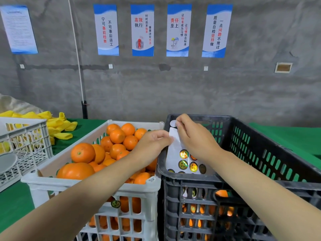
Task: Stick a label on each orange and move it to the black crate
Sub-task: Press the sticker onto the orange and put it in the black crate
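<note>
Inspecting the station over my remote link, I note first the bare concrete wall [173, 87] across the upper frame, hung with a row of blue-and-white posters [142, 30]. Below it runs the green surface [286, 136], which carries every container.

The black crate [184, 177] fills the lower right. Through its front slots I see a few oranges low inside [221, 193], so I judge the task to be under way with most of the fruit left to do.

The white crate [52, 183] stands touching it at lower centre, heaped near its rim with unlabelled oranges [97, 153]. I take the side-by-side placing to be there to keep each transfer short.

A smaller pale crate [26, 134] sits at the left edge, and I cannot tell its contents. Yellow foam sleeves [59, 126] lie piled beside and behind it.

Both hands meet at frame centre, over the black crate's left side.
- The left hand [152, 143] pinches the upper edge of the label sheet [175, 153], apparently to steady it. The sheet hangs down inside the crate, with round gold labels on its lower part.
- The right hand [192, 136] pinches one peeled label [173, 123], white back showing, clear above the sheet.

No orange is held. The likely next step is to pick one from the white crate.
</note>
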